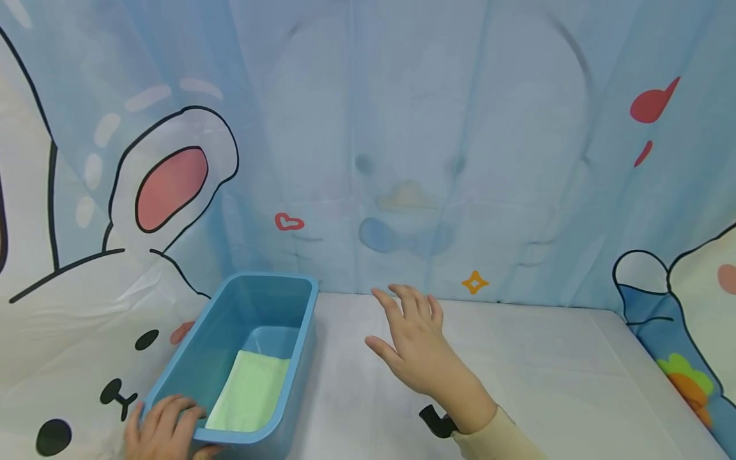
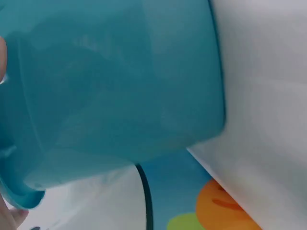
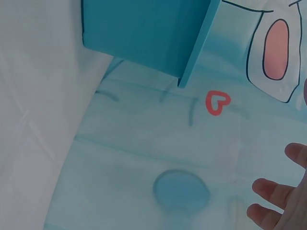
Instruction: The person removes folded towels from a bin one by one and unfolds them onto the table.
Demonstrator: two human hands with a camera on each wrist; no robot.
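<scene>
The blue tub (image 1: 215, 358) stands on the desk (image 1: 546, 370), lower left in the head view, a green cloth (image 1: 250, 393) inside; the left hand (image 1: 163, 428) curls its fingers over the lower-left rim, probably for steadying; the right hand (image 1: 416, 348), centre, has fingers spread apart, empty; the bottom edge cuts off the left palm.

"What sort of place is this?"
"A small, screened-off nook: pale blue fabric (image 1: 414, 115) hangs along the far edge of a white surface (image 1: 563, 377)."
"Anything homely about it?"
"It's printed in cartoon style: a big rabbit (image 1: 63, 345) beyond the left edge, a carrot (image 1: 687, 390) by the right. Whether a home or a studio lies behind, I can't tell."
</scene>
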